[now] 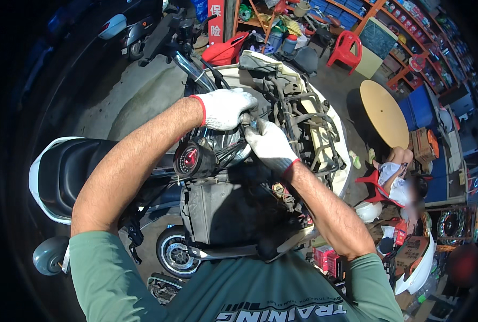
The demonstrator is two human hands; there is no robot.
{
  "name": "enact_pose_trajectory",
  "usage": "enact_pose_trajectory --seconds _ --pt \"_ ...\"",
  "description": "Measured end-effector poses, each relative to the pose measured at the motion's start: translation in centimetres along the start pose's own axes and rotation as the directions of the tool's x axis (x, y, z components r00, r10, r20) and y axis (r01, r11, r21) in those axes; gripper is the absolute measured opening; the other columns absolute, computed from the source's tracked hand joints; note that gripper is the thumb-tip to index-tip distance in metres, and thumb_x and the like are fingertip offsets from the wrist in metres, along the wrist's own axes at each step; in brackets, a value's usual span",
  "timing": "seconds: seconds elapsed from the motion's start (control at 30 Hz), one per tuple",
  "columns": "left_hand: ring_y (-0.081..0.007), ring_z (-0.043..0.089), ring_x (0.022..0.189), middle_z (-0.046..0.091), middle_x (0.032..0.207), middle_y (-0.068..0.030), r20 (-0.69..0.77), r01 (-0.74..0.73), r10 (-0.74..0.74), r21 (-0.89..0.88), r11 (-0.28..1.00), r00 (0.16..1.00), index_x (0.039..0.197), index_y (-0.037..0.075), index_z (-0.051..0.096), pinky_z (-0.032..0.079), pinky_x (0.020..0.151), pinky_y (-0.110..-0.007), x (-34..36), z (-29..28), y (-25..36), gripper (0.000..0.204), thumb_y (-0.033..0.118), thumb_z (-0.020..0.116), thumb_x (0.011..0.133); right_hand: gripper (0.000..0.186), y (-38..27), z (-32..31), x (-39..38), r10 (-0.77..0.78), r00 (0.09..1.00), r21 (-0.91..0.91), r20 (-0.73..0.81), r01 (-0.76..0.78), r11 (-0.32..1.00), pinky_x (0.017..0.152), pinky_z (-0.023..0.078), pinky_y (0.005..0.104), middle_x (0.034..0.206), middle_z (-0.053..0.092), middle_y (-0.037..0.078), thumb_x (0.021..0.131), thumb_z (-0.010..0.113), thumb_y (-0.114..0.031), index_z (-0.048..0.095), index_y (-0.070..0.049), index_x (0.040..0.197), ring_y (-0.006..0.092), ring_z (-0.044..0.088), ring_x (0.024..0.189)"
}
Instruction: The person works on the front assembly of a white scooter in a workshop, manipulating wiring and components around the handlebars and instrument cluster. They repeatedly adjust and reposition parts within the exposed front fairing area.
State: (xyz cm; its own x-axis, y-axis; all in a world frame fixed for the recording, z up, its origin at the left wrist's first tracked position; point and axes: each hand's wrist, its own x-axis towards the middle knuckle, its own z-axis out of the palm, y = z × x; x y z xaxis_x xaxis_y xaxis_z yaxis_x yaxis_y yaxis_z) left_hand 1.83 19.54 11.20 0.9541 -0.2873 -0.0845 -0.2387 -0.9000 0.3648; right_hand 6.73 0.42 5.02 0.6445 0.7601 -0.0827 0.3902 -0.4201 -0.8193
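Green cotton shirt (239,298), knit-gloved hands.

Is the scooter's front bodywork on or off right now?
Off: the scooter's frame tubes and wiring lie bare around the gloved left hand and right hand.

The person wears a dull green shirt whose sleeves are pushed up above the elbows, leaving both forearms bare. Across the chest runs a band of white block lettering with a line of smaller print above it (seen upside down from the head camera). The left hand (224,109) and the right hand (270,144) are each covered by a white knitted work glove, slightly grubby, ending at the wrist in a narrow red-edged cuff
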Motion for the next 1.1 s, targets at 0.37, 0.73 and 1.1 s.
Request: enact_pose_trajectory --seconds 0.37,0.73,1.1 --pt "-0.0381 0.062 0.115 0.067 0.115 -0.0195 0.09 -0.04 0.052 -0.126 0.991 0.995 0.119 0.006 0.067 0.049 0.1 -0.046 0.2 -1.2 -0.6 0.028 0.02 0.06 0.096 0.04 0.5 -0.4 0.4 -0.105 0.994 -0.094 -0.015 0.103 0.99 0.084 0.051 0.0473 0.097 0.068 0.028 0.096 0.06 -0.036 0.065 0.004 0.099 0.0428 0.066 0.095" --pt "-0.0375 0.063 0.111 0.069 0.111 -0.0183 0.005 -0.011 0.012 -0.095 0.995 1.0 0.117 0.006 0.069 0.05 0.098 -0.046 -0.1 -0.8 0.0 0.026 0.016 0.062 0.094 0.041 -0.7 -0.4 -0.4 -0.039 0.999 -0.092 -0.016 0.038 0.995 0.083 0.052 0.0464 0.094 0.067 0.028 0.095 0.059 -0.038 0.062 0.003 0.094 0.0445 0.066 0.095" --pt "-0.0356 0.064 0.111 0.07 0.112 -0.0176 0.013 -0.05 0.052 -0.112 0.992 0.999 0.116 0.007 0.07 0.051 0.097 -0.045 0.1 -1.1 0.1 0.025 0.019 0.065 0.093 0.04 -0.4 -0.3 -0.6 -0.086 0.996 -0.079 -0.028 0.083 0.993 0.082 0.051 0.0485 0.094 0.066 0.027 0.096 0.058 -0.037 0.061 0.002 0.095 0.0456 0.065 0.093"
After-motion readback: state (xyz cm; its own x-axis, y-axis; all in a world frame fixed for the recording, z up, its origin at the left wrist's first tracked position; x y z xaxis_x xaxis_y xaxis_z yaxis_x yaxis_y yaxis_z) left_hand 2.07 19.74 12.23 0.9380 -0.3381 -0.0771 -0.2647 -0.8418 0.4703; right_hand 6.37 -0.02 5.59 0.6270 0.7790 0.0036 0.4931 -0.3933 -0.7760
